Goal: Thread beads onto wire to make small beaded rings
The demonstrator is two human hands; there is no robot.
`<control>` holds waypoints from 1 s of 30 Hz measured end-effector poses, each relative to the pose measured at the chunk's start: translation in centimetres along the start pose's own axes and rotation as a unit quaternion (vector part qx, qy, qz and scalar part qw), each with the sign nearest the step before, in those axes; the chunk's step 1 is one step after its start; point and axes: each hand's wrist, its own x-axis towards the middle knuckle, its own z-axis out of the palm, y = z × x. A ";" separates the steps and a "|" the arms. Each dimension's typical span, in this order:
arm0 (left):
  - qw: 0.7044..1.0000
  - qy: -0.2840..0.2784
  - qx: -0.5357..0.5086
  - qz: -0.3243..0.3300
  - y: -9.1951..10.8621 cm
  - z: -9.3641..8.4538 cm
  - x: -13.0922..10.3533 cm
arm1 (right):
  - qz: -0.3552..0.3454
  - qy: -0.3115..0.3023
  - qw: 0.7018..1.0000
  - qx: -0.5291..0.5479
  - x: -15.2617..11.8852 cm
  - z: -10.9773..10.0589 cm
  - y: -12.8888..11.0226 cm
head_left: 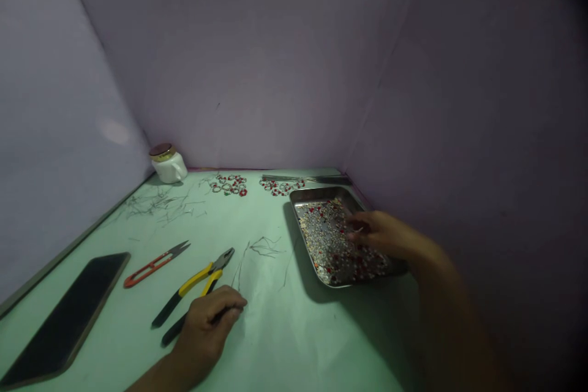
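Left hand (209,324) by pliers (196,278), fingers together; right hand (383,234) inside tray rim (305,241), fingers apart, tabletop (285,337) between

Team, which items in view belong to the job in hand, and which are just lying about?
Job in hand, judging by position:
left hand, apparently pinching thin wire
right hand, over beads in metal tray
likely pliers, orange snips, beaded pieces, wire bundle

Apparently just lying about:
lidded white jar
dark flat slab
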 end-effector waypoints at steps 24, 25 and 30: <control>0.989 0.030 0.144 -0.023 -1.3 0.7 -0.2 | 0.042 0.007 0.998 -0.045 0.5 1.3 -0.6; 0.988 0.022 0.152 -0.031 -1.3 0.8 -0.2 | 0.037 0.018 0.997 -0.058 0.3 1.6 -1.9; 0.981 0.030 0.176 -0.073 -1.5 0.7 -0.1 | -0.042 -0.012 0.997 -0.066 -1.1 3.8 -7.8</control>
